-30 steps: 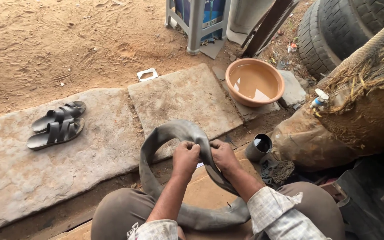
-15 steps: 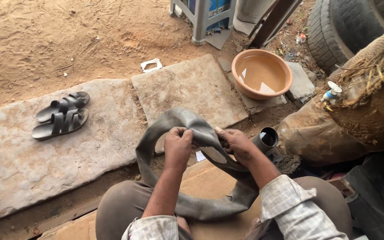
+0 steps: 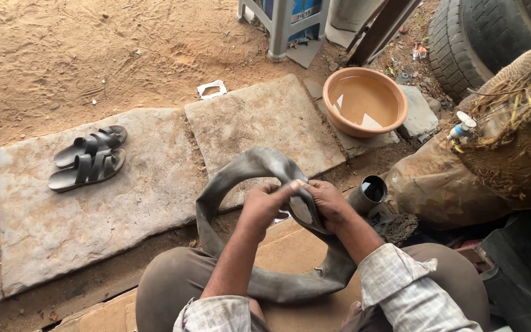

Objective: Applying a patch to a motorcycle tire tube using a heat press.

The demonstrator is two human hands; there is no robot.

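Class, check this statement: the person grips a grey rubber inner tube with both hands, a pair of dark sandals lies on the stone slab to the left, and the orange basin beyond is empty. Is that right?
Not quite. The head view shows the orange basin holds brownish water; it is not empty. The rest stands: both hands, left hand and right hand, grip the grey inner tube, and the dark sandals lie on the stone slab to the left.

Only candidates: blue printed panel w/ yellow patch [image 3: 299, 11], top centre, behind grey plastic stool legs [image 3: 281, 31]; small flat white square card w/ cut-out centre [image 3: 212, 90], lying on sand nr slab edge.
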